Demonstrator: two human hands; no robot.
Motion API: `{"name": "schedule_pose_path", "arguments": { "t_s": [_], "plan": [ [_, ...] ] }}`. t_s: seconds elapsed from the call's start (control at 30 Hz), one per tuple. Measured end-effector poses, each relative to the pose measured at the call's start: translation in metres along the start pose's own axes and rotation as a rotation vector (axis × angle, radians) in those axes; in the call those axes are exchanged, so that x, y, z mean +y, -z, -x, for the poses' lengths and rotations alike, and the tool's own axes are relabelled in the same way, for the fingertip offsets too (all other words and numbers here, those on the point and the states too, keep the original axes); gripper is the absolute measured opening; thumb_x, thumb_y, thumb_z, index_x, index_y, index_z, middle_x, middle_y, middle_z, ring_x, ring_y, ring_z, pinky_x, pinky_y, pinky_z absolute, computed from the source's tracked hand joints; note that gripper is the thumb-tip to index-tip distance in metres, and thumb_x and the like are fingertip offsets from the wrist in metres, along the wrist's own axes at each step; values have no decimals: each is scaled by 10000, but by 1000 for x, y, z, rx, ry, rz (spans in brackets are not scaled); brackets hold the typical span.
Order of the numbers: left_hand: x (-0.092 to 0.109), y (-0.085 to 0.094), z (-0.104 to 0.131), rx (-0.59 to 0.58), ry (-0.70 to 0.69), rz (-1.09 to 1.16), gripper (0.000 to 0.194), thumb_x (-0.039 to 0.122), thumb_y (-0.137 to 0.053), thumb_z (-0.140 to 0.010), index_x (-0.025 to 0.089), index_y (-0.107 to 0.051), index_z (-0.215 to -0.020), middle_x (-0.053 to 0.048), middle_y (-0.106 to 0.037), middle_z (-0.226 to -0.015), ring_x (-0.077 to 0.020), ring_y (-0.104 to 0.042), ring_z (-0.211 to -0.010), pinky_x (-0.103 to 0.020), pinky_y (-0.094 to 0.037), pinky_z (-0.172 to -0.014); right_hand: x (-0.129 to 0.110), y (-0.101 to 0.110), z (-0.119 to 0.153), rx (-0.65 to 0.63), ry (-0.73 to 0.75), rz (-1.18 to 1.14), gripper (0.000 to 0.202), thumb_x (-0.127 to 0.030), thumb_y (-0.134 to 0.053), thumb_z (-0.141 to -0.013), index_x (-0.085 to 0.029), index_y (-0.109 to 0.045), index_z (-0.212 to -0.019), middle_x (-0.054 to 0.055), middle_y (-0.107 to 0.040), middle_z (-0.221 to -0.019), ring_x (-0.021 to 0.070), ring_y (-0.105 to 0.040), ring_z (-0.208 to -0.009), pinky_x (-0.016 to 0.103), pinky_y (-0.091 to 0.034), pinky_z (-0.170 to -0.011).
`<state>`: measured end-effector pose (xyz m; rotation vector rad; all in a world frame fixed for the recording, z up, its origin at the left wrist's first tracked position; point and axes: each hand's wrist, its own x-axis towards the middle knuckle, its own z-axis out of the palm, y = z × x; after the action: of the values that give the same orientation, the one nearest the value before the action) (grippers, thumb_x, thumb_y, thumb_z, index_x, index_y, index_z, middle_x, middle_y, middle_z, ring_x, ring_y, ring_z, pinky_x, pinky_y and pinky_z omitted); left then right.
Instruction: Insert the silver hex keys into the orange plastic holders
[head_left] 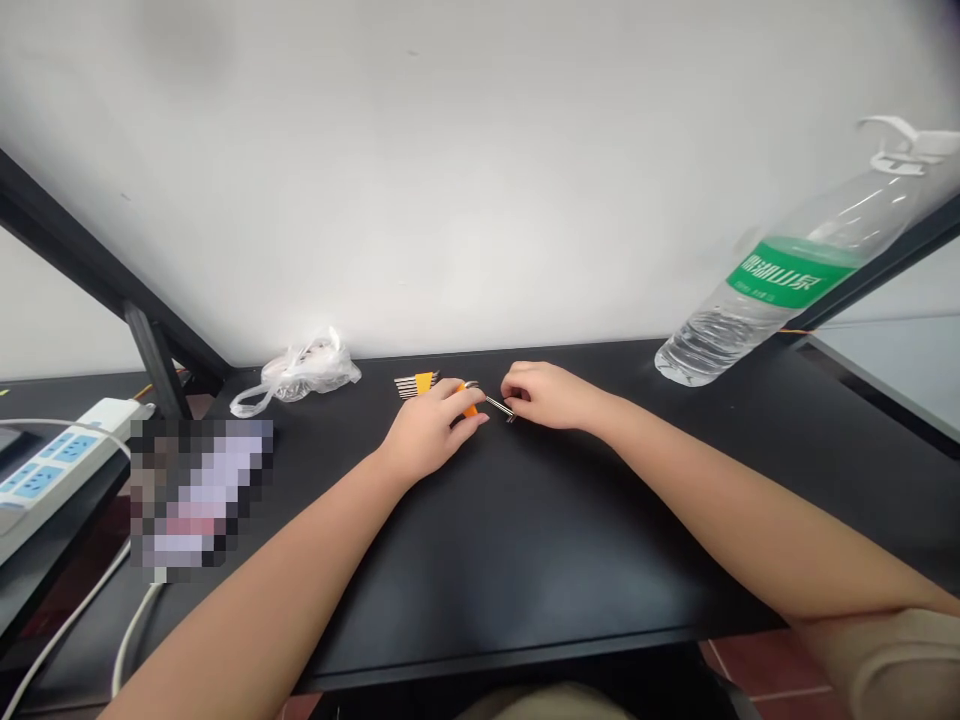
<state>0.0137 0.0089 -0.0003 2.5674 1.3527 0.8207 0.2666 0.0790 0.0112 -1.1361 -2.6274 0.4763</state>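
Note:
My left hand [435, 432] rests over an orange plastic holder [424, 383], its fingers closed around part of it. Several thin metal hex keys [406, 387] stick out of the holder to the left, side by side. Between my hands a single metal hex key [498, 406] slants down to the right. My right hand [551, 394] is curled with its fingertips pinched at that key's right end. The fingers partly hide the contact. My left palm covers some of the holder.
A crumpled clear plastic bag [311, 370] lies at the back left of the black table [525, 560]. A large water bottle [787, 270] with a green label stands right. Left are a blurred-out object [206, 495], a power strip [56, 460] and white cables [131, 640].

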Motion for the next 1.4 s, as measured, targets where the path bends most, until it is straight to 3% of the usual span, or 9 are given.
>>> {"name": "schedule_pose_path", "arguments": {
  "t_s": [0.27,0.37,0.47,0.6,0.73,0.9,1.17,1.4],
  "plan": [
    [1,0,-1,-1,21,54,288,448,-563,-1023,281,-660,-1237,-45,-688,-1224,-178,-691,-975,-310,-560,-834,5,-3,-3,-73,-31,-1,81,-202,-622,-895,-212,-701,-882,41,-662,-953,167,-617,-796,280,-429,-710],
    [0,0,0,8,7,64,333,438,-578,-1016,298,-644,-1311,-46,-691,-1244,-179,-691,-981,-311,-560,-838,3,-1,-2,-79,-15,18,95,-181,-595,-899,-206,-686,-882,43,-665,-955,165,-617,-790,279,-423,-702],
    [0,1,0,-2,31,64,504,417,-637,-980,335,-539,-1468,-36,-705,-1226,-180,-691,-965,-306,-556,-820,2,2,0,-113,-40,115,77,-178,-604,-879,-203,-660,-832,54,-664,-924,177,-605,-762,289,-394,-662],
    [2,3,-2,-47,126,49,722,433,-705,-922,329,-406,-1571,-2,-733,-1021,-178,-684,-834,-288,-534,-713,-3,6,5,-164,-102,267,90,-146,-639,-801,-200,-587,-751,60,-649,-856,174,-545,-667,302,-315,-577],
    [2,5,-3,-61,143,57,727,437,-717,-908,313,-418,-1559,15,-727,-945,-174,-681,-803,-282,-519,-702,-15,11,8,-115,56,62,73,-149,-597,-852,-208,-576,-814,24,-653,-850,155,-551,-686,284,-358,-614],
    [1,6,-2,-64,162,78,712,454,-709,-910,301,-428,-1546,21,-728,-919,-162,-678,-774,-271,-513,-690,-27,14,7,57,183,-124,87,-168,-547,-934,-201,-585,-863,22,-628,-883,142,-543,-723,271,-401,-658],
    [-2,3,-2,-37,153,62,723,460,-720,-900,308,-421,-1540,34,-723,-876,-145,-658,-704,-262,-513,-675,-28,11,9,64,256,-59,163,-181,-524,-985,-200,-666,-907,48,-614,-916,156,-547,-737,293,-402,-666],
    [-2,2,-1,-69,42,-58,714,424,-702,-914,292,-410,-1552,12,-734,-888,-169,-689,-738,-265,-490,-648,-47,12,13,48,251,113,189,-149,-496,-974,-183,-653,-873,59,-598,-920,142,-483,-675,300,-351,-620]
  ]
}}
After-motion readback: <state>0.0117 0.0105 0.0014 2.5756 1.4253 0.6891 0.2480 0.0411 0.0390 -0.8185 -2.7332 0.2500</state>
